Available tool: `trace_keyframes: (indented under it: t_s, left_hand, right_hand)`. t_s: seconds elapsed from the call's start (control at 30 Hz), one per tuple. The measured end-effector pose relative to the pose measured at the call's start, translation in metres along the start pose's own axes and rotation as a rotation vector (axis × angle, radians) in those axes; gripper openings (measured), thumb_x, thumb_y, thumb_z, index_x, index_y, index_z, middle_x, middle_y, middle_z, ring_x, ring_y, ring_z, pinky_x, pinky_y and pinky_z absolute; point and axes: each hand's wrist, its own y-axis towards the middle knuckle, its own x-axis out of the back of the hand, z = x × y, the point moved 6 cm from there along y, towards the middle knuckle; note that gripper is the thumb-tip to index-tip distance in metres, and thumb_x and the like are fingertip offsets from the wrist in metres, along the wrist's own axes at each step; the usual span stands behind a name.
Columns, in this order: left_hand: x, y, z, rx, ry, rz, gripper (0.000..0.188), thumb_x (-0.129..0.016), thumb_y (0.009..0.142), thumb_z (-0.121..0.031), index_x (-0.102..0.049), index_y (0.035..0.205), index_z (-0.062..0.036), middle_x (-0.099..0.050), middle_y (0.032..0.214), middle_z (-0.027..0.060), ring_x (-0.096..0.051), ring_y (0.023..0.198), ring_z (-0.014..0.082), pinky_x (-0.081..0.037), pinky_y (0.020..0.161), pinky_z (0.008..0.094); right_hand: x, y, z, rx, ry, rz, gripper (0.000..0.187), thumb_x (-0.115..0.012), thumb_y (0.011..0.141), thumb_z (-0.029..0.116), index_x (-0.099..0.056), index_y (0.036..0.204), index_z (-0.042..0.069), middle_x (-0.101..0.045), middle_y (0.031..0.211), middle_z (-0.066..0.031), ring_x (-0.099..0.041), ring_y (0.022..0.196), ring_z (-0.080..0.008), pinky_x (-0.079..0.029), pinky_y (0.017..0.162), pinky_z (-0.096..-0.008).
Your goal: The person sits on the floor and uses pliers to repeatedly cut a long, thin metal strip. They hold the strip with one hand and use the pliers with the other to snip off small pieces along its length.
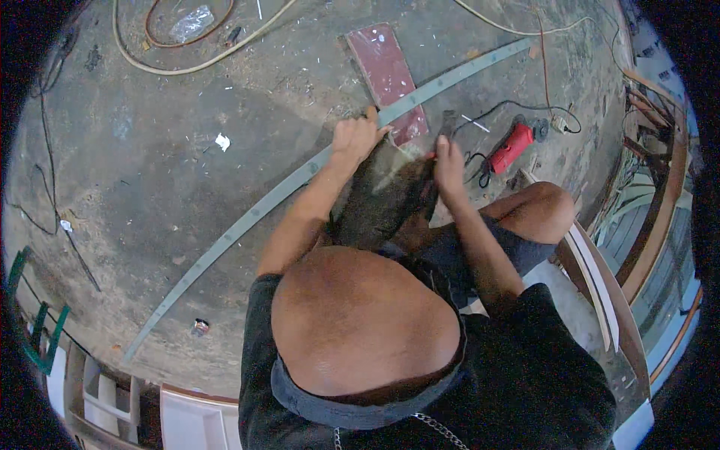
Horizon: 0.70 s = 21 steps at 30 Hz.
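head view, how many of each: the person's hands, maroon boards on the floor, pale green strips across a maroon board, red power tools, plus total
Left hand and right hand: 2
Maroon board: 1
Pale green strip: 1
Red power tool: 1
Total: 5

Smooth, matt strip (283, 190), metal or plastic, can't tell, spotted. Under strip: rough matt concrete floor (165, 187), scuffed, dusty. Also under strip: maroon slab (381, 67), flat dull face, pale scuffs. Near side of strip, by its right end: red tool (512, 148), smooth plastic-looking casing. Far side of strip: bag (193, 24), crinkled glossy plastic; hose (172, 73), smooth, rubbery-looking. Near side of strip: shirt (525, 367), matt black cloth; chain (441, 429), shiny metal.
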Motion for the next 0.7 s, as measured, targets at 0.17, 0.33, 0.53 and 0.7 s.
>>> trace_keyframes:
  t_s: [0.17, 0.33, 0.53, 0.7]
  left_hand:
    - [0.004, -0.004, -0.006, 0.003, -0.040, -0.085, 0.056, -0.048, 0.089, -0.056, -0.052, 0.107, -0.0031, -0.067, 0.071, 0.0155, -0.068, 0.066, 0.0332, -0.053, 0.056, 0.0435]
    - [0.004, -0.006, -0.004, 0.056, -0.108, 0.056, 0.057, -0.049, 0.089, -0.053, -0.050, 0.113, -0.0012, -0.067, 0.081, 0.0171, -0.067, 0.075, 0.0361, -0.053, 0.066, 0.0465]
    - [0.044, -0.040, -0.005, 0.028, -0.161, -0.391, 0.045, -0.057, 0.087, -0.041, -0.053, 0.113, -0.0039, -0.061, 0.102, 0.0130, -0.056, 0.097, 0.0307, -0.042, 0.088, 0.0455]
    - [0.016, -0.036, 0.004, 0.019, -0.081, -0.217, 0.040, -0.057, 0.088, -0.037, -0.056, 0.110, -0.0043, -0.062, 0.102, 0.0131, -0.057, 0.098, 0.0291, -0.042, 0.085, 0.0429]
  right_hand:
    - [0.027, 0.013, 0.006, -0.135, 0.054, 0.366, 0.028, -0.047, 0.098, 0.026, -0.051, 0.107, 0.001, -0.066, 0.091, -0.0112, -0.064, 0.070, -0.0200, -0.051, 0.060, -0.0308]
    - [0.010, 0.003, 0.025, -0.413, 0.134, 0.598, 0.021, -0.049, 0.094, 0.018, -0.057, 0.103, 0.000, -0.065, 0.091, -0.0091, -0.062, 0.074, -0.0192, -0.051, 0.065, -0.0317]
    - [-0.004, -0.010, 0.062, -0.497, 0.223, 0.801, 0.020, -0.052, 0.090, 0.013, -0.060, 0.106, 0.002, -0.064, 0.093, -0.0081, -0.062, 0.080, -0.0187, -0.052, 0.067, -0.0326]
    - [-0.020, 0.007, 0.060, -0.480, 0.174, 0.879, 0.027, -0.050, 0.090, 0.012, -0.054, 0.114, 0.002, -0.064, 0.108, -0.0122, -0.064, 0.084, -0.0203, -0.053, 0.069, -0.0327]
